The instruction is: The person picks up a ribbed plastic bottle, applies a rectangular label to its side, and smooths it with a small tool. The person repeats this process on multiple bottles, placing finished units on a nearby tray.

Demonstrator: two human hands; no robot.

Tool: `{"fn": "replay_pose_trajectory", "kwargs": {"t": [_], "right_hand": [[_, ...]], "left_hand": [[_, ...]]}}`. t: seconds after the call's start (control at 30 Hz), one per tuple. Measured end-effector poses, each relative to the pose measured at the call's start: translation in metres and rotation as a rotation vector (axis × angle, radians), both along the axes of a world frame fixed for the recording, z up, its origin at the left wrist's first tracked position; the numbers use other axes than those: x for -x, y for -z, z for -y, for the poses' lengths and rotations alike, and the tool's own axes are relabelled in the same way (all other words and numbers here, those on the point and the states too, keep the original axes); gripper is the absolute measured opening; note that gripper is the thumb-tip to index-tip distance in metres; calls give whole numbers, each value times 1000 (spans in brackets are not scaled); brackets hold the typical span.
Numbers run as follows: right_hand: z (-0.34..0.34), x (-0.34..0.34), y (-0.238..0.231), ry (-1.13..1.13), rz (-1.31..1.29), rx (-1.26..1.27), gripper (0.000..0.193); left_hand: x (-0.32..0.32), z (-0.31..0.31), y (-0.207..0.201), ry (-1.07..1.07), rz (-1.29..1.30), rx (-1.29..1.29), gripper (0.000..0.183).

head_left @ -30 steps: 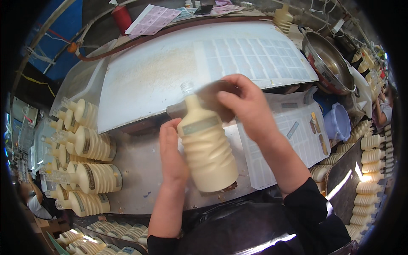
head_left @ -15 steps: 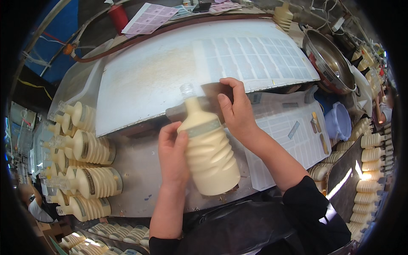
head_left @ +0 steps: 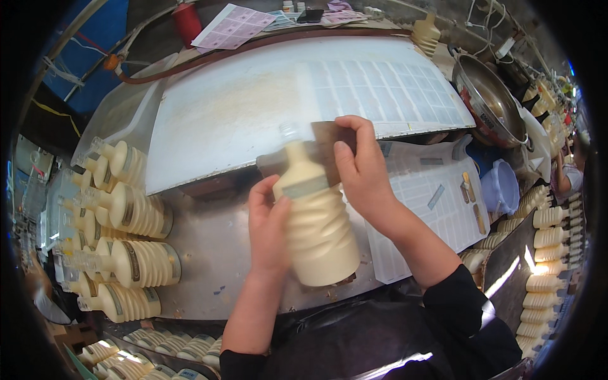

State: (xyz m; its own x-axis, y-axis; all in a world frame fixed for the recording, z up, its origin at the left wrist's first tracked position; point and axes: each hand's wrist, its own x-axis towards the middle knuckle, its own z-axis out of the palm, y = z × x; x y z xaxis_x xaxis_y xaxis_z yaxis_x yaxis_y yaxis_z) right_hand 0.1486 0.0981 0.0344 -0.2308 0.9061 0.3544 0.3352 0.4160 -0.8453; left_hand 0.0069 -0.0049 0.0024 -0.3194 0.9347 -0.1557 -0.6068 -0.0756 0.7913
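Note:
A ribbed, cream-coloured bottle (head_left: 323,234) with a clear threaded neck lies tilted in front of me, neck pointing away, slightly smeared by motion. Round its shoulder runs a greyish label band (head_left: 305,186). My left hand (head_left: 267,228) is closed against the bottle's left side, thumb near the band. With my right hand (head_left: 364,168) I pinch a flat dark-brown piece (head_left: 329,139) between thumb and fingers, beside the bottle's shoulder. Part of that piece is hidden by the hand. Another brown edge (head_left: 271,163) shows behind the bottle's left shoulder.
Similar bottles (head_left: 136,212) are stacked at left; more fill trays below and racks (head_left: 548,253) at right. Ahead rises a white board (head_left: 215,120) bearing a label sheet (head_left: 386,88). Another label sheet (head_left: 411,221), a lilac bucket (head_left: 500,187) and a metal pan (head_left: 491,92) lie right.
Both hands and the bottle have shifted slightly to the right. More of the brown piece now shows beside my right fingers. The whole view has also moved a little.

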Motion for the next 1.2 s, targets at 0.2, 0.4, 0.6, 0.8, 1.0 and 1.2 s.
{"fn": "replay_pose_trajectory", "kwargs": {"t": [0.2, 0.4, 0.6, 0.8, 1.0, 1.2], "right_hand": [[22, 36, -31, -129, 162, -14, 35], [38, 50, -43, -183, 390, -187, 38], [32, 54, -34, -113, 437, -291, 36], [26, 44, -36, -34, 452, -171, 33], [-4, -12, 24, -4, 113, -104, 37], [-6, -27, 42, 84, -85, -111, 40]], "left_hand": [[-9, 2, -18, -19, 87, 71, 27], [-6, 4, -14, -15, -12, 18, 37], [-6, 3, -6, -37, -27, 14, 41], [-4, -2, 8, -72, -345, 75, 37], [-4, -13, 15, -66, -678, 152, 43], [1, -13, 25, -50, -518, 43, 33]]}}
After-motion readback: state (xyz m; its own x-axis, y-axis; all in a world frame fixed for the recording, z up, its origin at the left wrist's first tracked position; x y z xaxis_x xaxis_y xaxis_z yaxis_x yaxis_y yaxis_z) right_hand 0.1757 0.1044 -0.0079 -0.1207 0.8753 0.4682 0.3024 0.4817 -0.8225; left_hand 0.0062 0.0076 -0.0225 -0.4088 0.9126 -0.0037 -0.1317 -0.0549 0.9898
